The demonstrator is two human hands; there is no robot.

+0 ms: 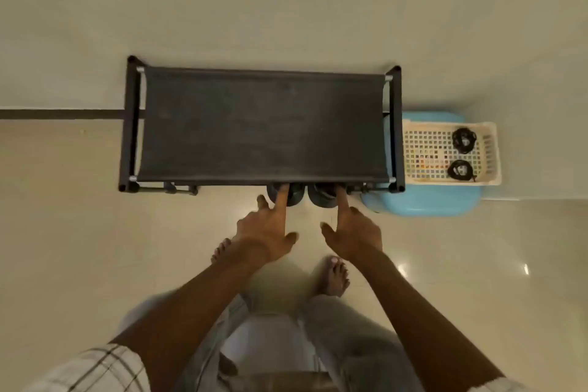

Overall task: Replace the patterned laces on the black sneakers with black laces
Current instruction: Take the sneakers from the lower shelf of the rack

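Reaching toward the shoe rack (264, 124): the black sneakers (321, 197) poke rounded ends from under the rack's front edge, long axes likely running back beneath it. Left hand (267, 232) and right hand (353, 235) are spread, index fingers straight, one touching each shoe, nothing gripped (tips partly hidden). Both hands are equally near. The black laces (464, 140) sit in the basket (420, 143) right of the rack.
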